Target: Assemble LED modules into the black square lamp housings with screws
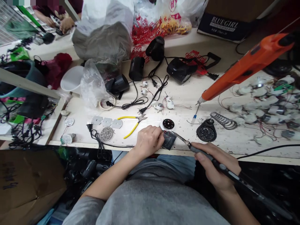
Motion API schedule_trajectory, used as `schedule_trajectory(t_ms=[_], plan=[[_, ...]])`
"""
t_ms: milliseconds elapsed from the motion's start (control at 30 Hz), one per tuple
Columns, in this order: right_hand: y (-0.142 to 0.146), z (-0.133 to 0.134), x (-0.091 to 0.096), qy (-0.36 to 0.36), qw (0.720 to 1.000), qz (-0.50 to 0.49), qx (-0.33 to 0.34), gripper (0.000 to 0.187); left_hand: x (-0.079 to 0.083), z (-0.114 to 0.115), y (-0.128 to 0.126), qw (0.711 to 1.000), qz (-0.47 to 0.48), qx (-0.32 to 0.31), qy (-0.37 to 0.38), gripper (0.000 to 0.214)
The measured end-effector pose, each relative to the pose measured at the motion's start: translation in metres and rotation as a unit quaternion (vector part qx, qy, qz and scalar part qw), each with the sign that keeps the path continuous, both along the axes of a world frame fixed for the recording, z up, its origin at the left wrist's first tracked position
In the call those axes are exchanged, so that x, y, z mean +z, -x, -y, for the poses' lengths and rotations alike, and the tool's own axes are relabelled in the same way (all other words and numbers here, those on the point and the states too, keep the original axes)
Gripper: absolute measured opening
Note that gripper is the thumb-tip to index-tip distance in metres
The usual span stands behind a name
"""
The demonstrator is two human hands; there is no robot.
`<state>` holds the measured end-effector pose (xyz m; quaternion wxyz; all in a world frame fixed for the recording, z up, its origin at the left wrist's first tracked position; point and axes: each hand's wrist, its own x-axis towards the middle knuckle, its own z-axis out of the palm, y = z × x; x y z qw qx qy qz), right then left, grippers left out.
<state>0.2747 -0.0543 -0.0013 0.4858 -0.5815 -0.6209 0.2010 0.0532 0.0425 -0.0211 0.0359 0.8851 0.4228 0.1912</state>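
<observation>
My right hand (219, 164) is wrapped round the grey handle of a soldering iron (201, 152). The iron's tip points left at a square black plastic part (169, 140) near the bench's front edge. Over the left side of that part, my left hand (150, 140) is closed, its fingertips hidden from view. Thin red wire shows beside the fingers. Just behind lies a round white piece with a black, dotted face (168, 124). Yellow-handled cutting pliers (133, 123) lie left of it. A black holder with a dark, lumpy filling (206, 130) sits to the right.
An orange electric screwdriver (241, 70) hangs tip-down over the bench. A coiled spring (223, 120) lies near several white motor units (264, 103) on the right. Black lamp-like housings (137, 68) with cords stand behind. A co-worker's hands (67, 24) show at top left.
</observation>
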Motion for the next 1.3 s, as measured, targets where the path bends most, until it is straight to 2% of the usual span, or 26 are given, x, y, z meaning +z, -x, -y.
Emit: schedule_trajectory(t_ms=[133,467,833,1033,1300], plan=[[0.006,-0.007,0.006,-0.017,0.998,0.035,0.058,0.029,0.001,0.001,-0.002,0.999,0.006,-0.015,-0.032,0.022],[0.013,-0.014,0.001,-0.015,0.998,0.039,0.053,0.027,0.001,0.002,-0.002,1.000,-0.011,-0.022,-0.019,0.024],[0.015,-0.018,0.001,-0.021,0.997,0.037,0.071,0.030,0.002,0.002,-0.003,0.998,-0.019,-0.021,-0.052,0.025],[0.020,-0.021,0.006,-0.056,0.994,0.050,0.078,0.031,0.000,0.002,-0.004,0.997,-0.023,-0.020,-0.070,0.026],[0.023,-0.019,-0.002,-0.086,0.988,0.098,0.080,0.024,-0.001,0.001,-0.004,0.995,-0.012,-0.027,-0.096,0.026]])
